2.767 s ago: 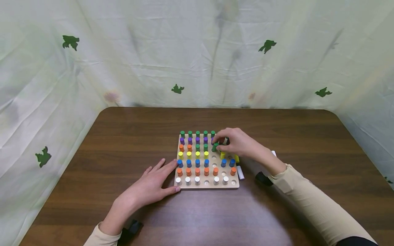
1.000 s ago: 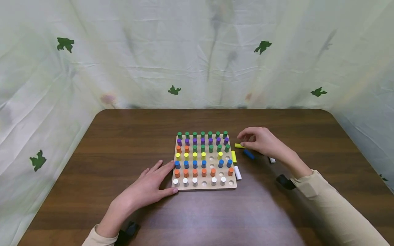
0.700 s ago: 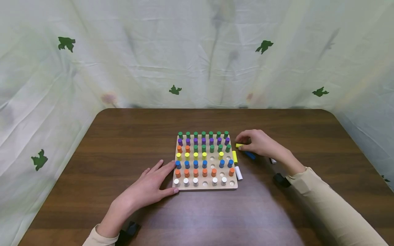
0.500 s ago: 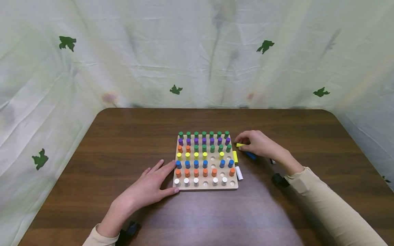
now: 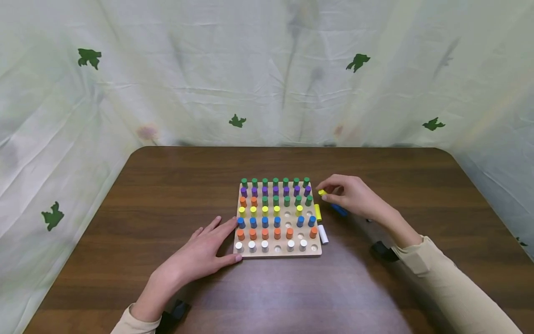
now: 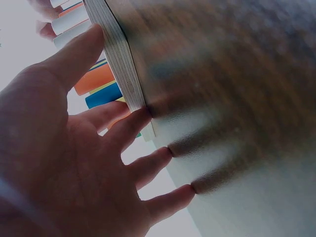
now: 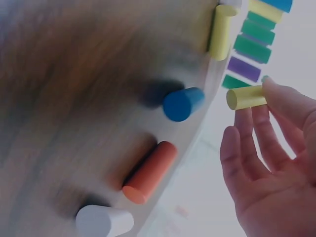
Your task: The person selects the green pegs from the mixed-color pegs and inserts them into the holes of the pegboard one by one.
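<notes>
A wooden pegboard (image 5: 271, 253) holds rows of coloured pegs: green, purple, orange and green, yellow, blue, orange and white from far to near. Several of its holes are bare in the nearer rows. My left hand (image 5: 200, 253) lies spread at the board's left side, thumb and fingertips at its edge; in the left wrist view the outer fingertips touch the table. Right of the board, my right hand (image 5: 352, 195) pinches a yellow peg (image 7: 248, 97) between thumb and fingers, raised off the table in the right wrist view.
Close along the board's right edge lie another yellow peg (image 5: 318, 212) and a white peg (image 5: 323, 234). Under the right hand are a blue peg (image 7: 182, 104), an orange peg (image 7: 150, 173) and a white peg (image 7: 104, 220). A pale curtain hangs behind the table (image 5: 187, 171).
The right hand has set a green peg in the board, moved right to the loose pegs, then picked up a yellow peg and lifted it slightly. The left hand stays at the board's edge.
</notes>
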Demonstrator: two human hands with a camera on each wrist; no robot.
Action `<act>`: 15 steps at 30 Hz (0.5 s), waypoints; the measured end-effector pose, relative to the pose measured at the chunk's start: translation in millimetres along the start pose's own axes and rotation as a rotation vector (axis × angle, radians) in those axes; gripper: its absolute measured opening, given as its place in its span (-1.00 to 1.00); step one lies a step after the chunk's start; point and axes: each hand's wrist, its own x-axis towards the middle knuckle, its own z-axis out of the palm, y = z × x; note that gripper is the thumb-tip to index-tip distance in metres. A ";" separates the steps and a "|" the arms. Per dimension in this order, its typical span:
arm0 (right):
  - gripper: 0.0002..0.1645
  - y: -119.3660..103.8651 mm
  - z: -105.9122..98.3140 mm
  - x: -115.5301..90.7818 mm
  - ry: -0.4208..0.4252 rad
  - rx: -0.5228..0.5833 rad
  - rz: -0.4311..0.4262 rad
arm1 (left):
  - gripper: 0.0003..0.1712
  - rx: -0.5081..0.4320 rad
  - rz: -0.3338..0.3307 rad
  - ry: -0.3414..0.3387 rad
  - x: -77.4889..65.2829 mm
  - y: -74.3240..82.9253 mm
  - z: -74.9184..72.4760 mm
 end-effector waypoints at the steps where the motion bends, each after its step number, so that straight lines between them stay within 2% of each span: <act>1: -0.73 -2.2 -0.1 -1.8 0.003 0.010 0.003 | 0.01 -0.001 -0.002 -0.002 0.0 0.0 -0.1; 15: -0.73 -16.1 12.7 -11.9 0.019 0.109 -0.054 | 0.02 -0.003 -0.014 -0.011 0.5 0.7 -1.2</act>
